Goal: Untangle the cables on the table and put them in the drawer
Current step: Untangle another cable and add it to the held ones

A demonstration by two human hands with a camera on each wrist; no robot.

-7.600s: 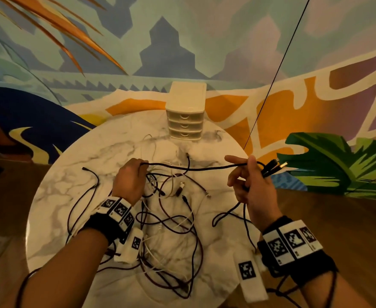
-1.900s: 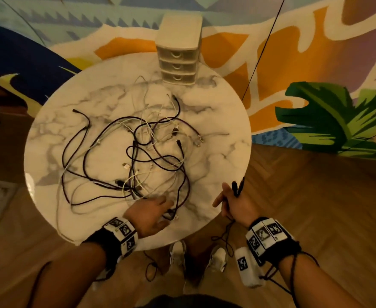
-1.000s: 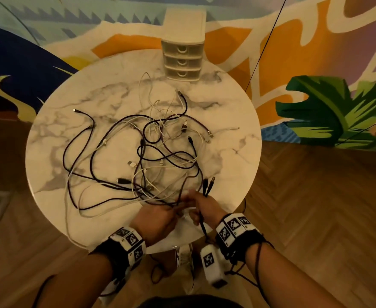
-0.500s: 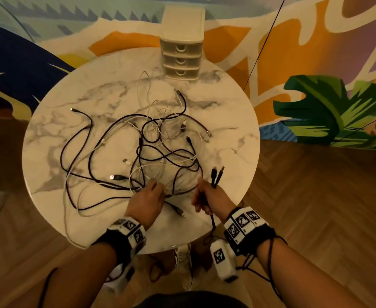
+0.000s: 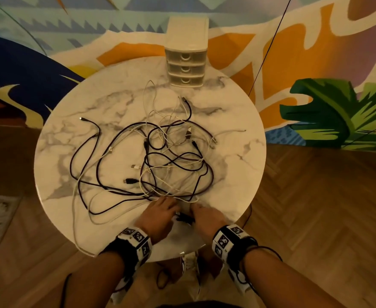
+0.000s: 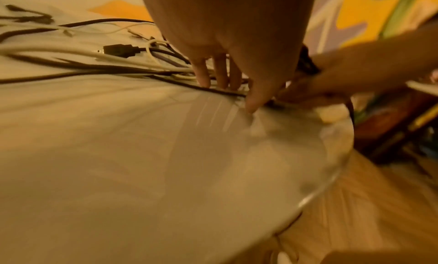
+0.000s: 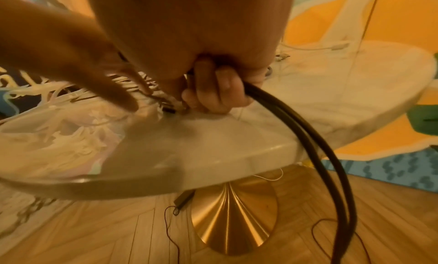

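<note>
A tangle of black and white cables lies spread over the round marble table. A small cream three-drawer unit stands at the table's far edge, its drawers closed. At the near edge my left hand presses straight fingers down on the tangle's nearest strands. Right beside it my right hand curls its fingers round a doubled black cable, which hangs over the table's edge toward the floor. Black plug ends show between the two hands.
A white cable droops over the near left edge. The table's brass foot stands on a wooden floor with thin wires on it. A thin black line runs slantwise across the painted wall behind.
My right hand has lowered the black cable's plug ends onto the table near the edge. My left hand has shifted right, close against it.
</note>
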